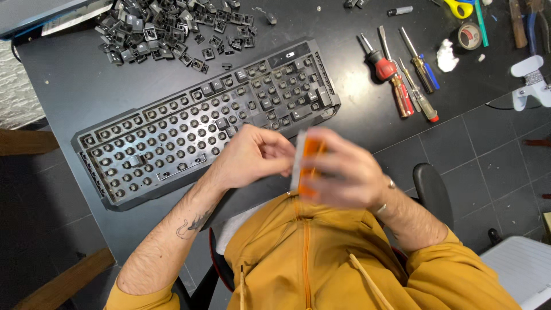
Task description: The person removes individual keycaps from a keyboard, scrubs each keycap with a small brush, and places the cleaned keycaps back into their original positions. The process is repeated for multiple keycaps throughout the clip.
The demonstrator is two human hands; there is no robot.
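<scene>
Sitting over the dark, matte black worktable (74, 86), I am judging the keycap stripping as mostly done. The wide black plastic keyboard (206, 117) is lying slantwise across the middle of the table, and nearly all of its sockets are showing bare round stems; only a scatter of caps is remaining, chiefly toward its three o'clock end, with a few near the centre. The loose heap of black plastic keycaps (172, 28) is piling up at about eleven o'clock from the board, well apart from it.

At six o'clock from the keyboard my two hands are meeting just above my mustard hooded top. My right hand (350, 175) is wrapping around a small orange translucent tool with a pale flat edge (310, 161), fingers clenched on it; it is blurred, so I cannot tell exactly what kind of tool it is. My left hand (252, 158) is curling in beside it at nine o'clock, fingertips bent toward the tool's pale edge, though whether they are pinching it I cannot tell.

At two o'clock, a row of red-, blue- and amber-handled screwdrivers (402, 74) is lying untouched.
</scene>
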